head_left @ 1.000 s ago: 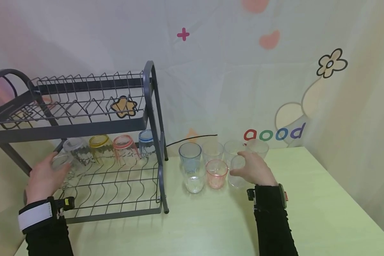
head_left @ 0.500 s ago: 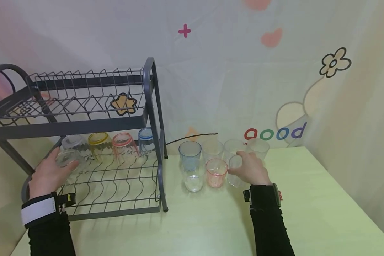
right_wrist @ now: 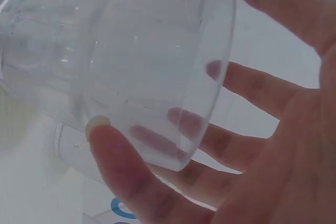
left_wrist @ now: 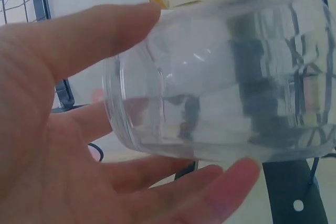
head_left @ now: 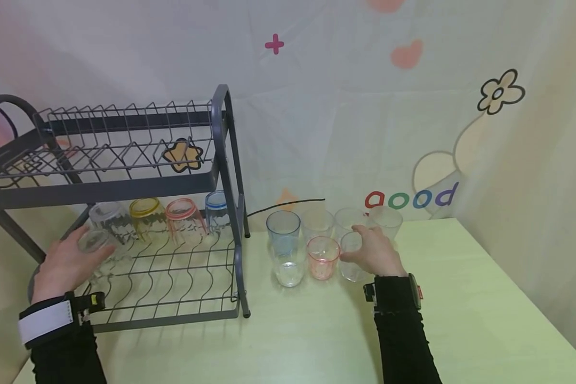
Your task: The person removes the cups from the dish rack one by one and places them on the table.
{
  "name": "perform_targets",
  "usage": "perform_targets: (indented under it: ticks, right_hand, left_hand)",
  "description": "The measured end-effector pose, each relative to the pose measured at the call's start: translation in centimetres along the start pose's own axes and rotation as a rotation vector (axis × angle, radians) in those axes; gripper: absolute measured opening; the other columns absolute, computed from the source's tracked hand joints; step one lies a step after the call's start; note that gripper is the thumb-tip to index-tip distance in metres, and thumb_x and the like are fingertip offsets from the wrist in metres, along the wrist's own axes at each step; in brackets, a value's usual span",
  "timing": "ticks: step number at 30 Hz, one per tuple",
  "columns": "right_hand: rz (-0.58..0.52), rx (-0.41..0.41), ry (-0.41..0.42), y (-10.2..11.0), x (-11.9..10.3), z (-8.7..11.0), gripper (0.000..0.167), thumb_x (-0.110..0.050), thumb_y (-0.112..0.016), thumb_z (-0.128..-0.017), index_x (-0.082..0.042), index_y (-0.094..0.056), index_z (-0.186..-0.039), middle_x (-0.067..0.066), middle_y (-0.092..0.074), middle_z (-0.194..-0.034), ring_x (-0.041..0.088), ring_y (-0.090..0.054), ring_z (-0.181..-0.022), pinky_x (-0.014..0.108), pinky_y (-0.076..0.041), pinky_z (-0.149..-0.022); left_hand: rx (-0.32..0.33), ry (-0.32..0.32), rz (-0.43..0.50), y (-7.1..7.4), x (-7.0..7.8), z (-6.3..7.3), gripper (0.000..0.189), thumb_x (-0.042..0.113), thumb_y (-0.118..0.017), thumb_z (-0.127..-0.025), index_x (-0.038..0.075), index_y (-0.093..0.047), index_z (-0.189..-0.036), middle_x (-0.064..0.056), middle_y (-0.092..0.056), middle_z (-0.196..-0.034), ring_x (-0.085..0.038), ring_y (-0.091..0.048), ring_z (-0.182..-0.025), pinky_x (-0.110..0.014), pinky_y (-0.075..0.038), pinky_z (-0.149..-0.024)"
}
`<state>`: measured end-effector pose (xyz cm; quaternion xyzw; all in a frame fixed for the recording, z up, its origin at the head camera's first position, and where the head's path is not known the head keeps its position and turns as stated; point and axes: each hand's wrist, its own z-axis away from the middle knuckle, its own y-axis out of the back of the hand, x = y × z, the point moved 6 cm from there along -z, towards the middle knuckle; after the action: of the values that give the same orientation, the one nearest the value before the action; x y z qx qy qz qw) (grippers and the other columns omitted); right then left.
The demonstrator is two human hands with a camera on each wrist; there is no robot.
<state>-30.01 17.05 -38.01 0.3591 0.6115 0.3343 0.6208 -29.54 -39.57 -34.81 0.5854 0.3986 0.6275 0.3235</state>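
Note:
My left hand (head_left: pixel 64 264) grips a clear glass (head_left: pixel 98 256) at the left end of the rack's lower tier. In the left wrist view, thumb and fingers lie along both sides of this clear glass (left_wrist: pixel 210 87). Behind it a row of upturned glasses stands on the tier: one clear (head_left: pixel 112 221), one yellow-rimmed (head_left: pixel 150 221), one pink-rimmed (head_left: pixel 186 221) and one blue-rimmed (head_left: pixel 217 213). On the table, my right hand (head_left: pixel 376 253) holds an upright clear glass (head_left: pixel 351 264) near its rim, beside a pink glass (head_left: pixel 324 258). The right wrist view shows fingers around that clear glass (right_wrist: pixel 131 51).
A dark two-tier wire dish rack (head_left: pixel 173 320) stands on the left of the pale green table (head_left: pixel 297 341). Also upright on the table are a blue glass (head_left: pixel 284 229), a clear glass in front (head_left: pixel 289 272) and several clear ones behind. A printed curtain (head_left: pixel 326 117) hangs behind.
My left hand and its glass have shifted slightly right along the rack, then a little back. The right hand and its glass have moved slightly left, toward the pink glass.

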Motion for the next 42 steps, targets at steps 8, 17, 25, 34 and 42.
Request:
perform_targets:
  ticks: [8,17,25,34,42]
  right_hand:
    - [-0.041,0.026,0.027,2.3,-0.9,0.9,0.082,-0.028,-0.074,-0.086,-0.003,-0.031,-0.151,0.034,-0.034,-0.143,0.05,-0.043,-0.124,0.068,-0.043,-0.09]
    - [-0.095,0.044,0.248,4.4,-3.4,2.8,0.069,-0.04,-0.064,-0.094,-0.011,-0.036,-0.151,0.015,-0.037,-0.152,0.04,-0.025,-0.141,0.064,-0.027,-0.107]
    - [-0.151,0.068,0.395,4.5,-6.0,3.7,0.061,-0.032,-0.064,-0.096,-0.011,-0.042,-0.148,0.012,-0.043,-0.148,0.036,-0.034,-0.138,0.058,-0.031,-0.107]
    - [-0.205,0.111,0.512,3.6,-9.2,4.0,0.059,-0.03,-0.069,-0.093,-0.016,-0.046,-0.146,0.01,-0.04,-0.147,0.032,-0.039,-0.134,0.054,-0.04,-0.102]
    - [-0.301,0.14,0.634,2.6,-11.3,4.6,0.066,-0.024,-0.076,-0.087,-0.02,-0.046,-0.146,0.005,-0.036,-0.149,0.025,-0.04,-0.134,0.045,-0.046,-0.098]
  left_hand:
    - [0.005,0.017,-0.01,0.2,0.2,0.3,0.098,0.063,-0.048,-0.094,-0.004,-0.009,-0.153,-0.045,-0.021,-0.143,-0.069,-0.028,-0.116,-0.078,-0.029,-0.08]
    - [-0.02,-0.053,-0.05,0.6,1.2,1.0,0.091,0.061,-0.049,-0.094,0.001,-0.016,-0.154,-0.045,-0.025,-0.142,-0.068,-0.027,-0.119,-0.079,-0.028,-0.076]
    - [0.032,-0.025,-0.009,1.4,3.3,2.6,0.099,0.069,-0.048,-0.091,-0.004,-0.018,-0.152,-0.044,-0.037,-0.135,-0.064,-0.038,-0.112,-0.069,-0.038,-0.075]
    - [-0.063,-0.153,0.114,1.4,7.7,3.9,0.092,0.064,-0.048,-0.094,-0.002,-0.02,-0.151,-0.039,-0.047,-0.128,-0.023,-0.071,-0.075,-0.053,-0.048,-0.07]
    - [-0.14,-0.272,0.297,0.5,11.0,5.1,0.069,0.051,-0.046,-0.101,0.001,-0.029,-0.145,-0.032,-0.056,-0.123,-0.023,-0.072,-0.076,-0.062,-0.047,-0.086]
